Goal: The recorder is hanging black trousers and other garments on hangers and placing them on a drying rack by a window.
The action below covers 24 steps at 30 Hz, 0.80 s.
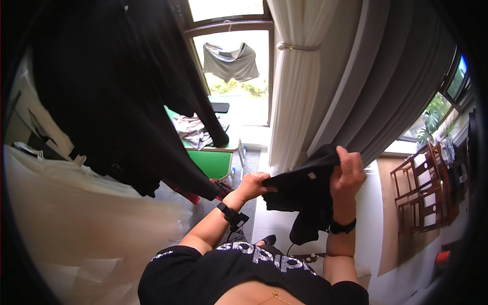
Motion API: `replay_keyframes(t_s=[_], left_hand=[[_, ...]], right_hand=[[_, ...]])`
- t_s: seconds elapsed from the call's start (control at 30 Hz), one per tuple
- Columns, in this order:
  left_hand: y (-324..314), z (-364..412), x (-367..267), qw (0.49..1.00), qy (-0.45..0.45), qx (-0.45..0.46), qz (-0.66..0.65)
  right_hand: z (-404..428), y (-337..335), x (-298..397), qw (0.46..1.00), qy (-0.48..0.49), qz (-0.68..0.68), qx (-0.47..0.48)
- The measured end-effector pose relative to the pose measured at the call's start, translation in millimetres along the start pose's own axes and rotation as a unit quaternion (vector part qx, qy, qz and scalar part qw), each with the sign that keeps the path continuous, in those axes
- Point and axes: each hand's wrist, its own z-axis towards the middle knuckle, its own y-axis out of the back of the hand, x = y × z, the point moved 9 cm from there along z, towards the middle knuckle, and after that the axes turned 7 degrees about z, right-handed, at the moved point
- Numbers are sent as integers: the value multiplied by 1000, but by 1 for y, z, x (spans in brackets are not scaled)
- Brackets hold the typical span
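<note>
A black cloth garment [305, 190] with a small light tag is stretched between my two hands in front of my chest. My left hand [254, 185] pinches its left edge between thumb and fingers. On the other side, my right hand [349, 173] grips the upper right part, raised a little higher. The lower part of the cloth hangs loose near my right wrist. Its full shape is hidden in the folds, so I cannot tell what kind of garment it is.
Large black clothes [114, 84] hang close on the left, above pale sheer fabric [114, 228]. A green desk [209, 162] bearing crumpled clothing [196, 129] stands by the window. Grey shorts [232, 63] hang there. White [293, 84] and grey curtains [366, 95] flank wooden chairs [419, 190] at right.
</note>
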Motion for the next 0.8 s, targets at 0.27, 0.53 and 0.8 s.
replay_keyframes(t_s=[0.27,0.53,0.8], left_hand=[[85,-41,-5,997,-7,14,71],[131,-84,-66,987,-56,-124,-86],[164,-120,-31,975,-22,3,-220]], right_hand=[[-3,6,41,997,-67,34,23],[-4,-27,161,988,43,129,72],[-1,-89,184,949,15,249,193]])
